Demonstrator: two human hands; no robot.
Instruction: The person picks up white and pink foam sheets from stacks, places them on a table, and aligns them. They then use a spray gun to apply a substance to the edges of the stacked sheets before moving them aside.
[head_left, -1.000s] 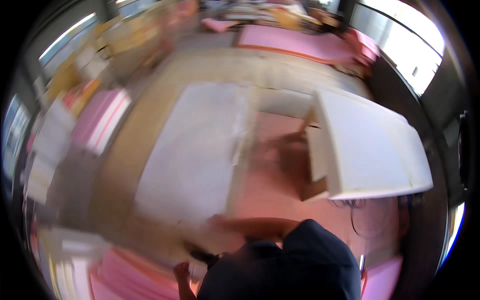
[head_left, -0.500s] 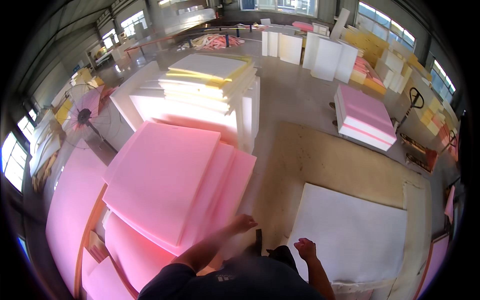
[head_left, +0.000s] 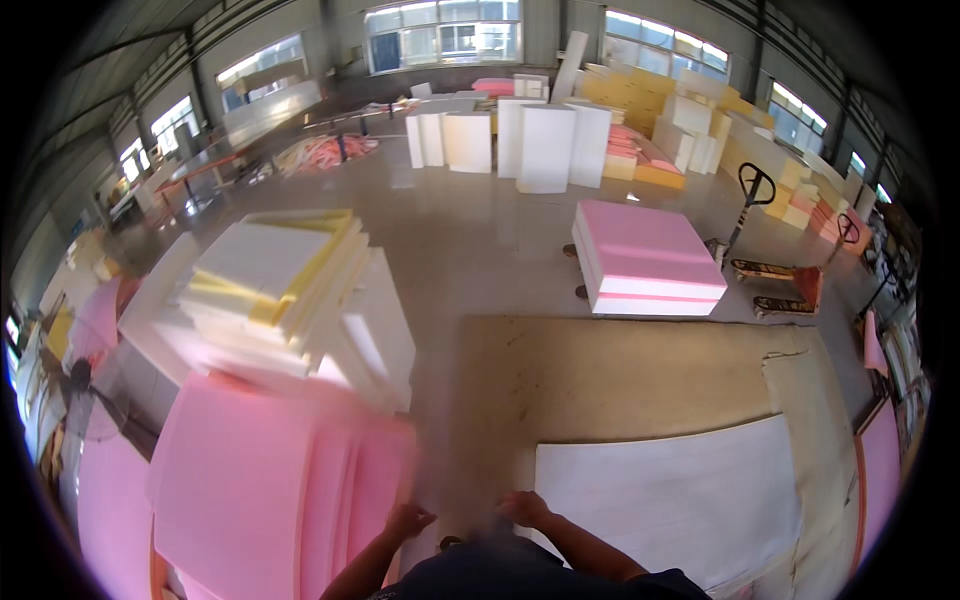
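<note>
My left hand (head_left: 408, 521), loosely closed with nothing seen in it, is beside the right edge of a stack of pink foam sheets (head_left: 240, 470). In front of my body, my right hand (head_left: 525, 508) is curled shut, slightly blurred, and also appears to hold nothing. It is close to the left edge of a large white sheet (head_left: 670, 500), which lies flat on a tan floor covering (head_left: 620, 380). The two hands are apart.
Ahead on the left stands a pile of white and yellow foam boards (head_left: 270, 260). A pink-topped foam block (head_left: 650, 245) sits farther right, near a pallet jack (head_left: 780, 285). White panels (head_left: 545, 145) stand upright at the back. A fan (head_left: 85, 380) is far left.
My view has swung to the right, so the pink stack and foam pile appear farther left. Both hands are now lower in front of me, still without anything visible in them.
</note>
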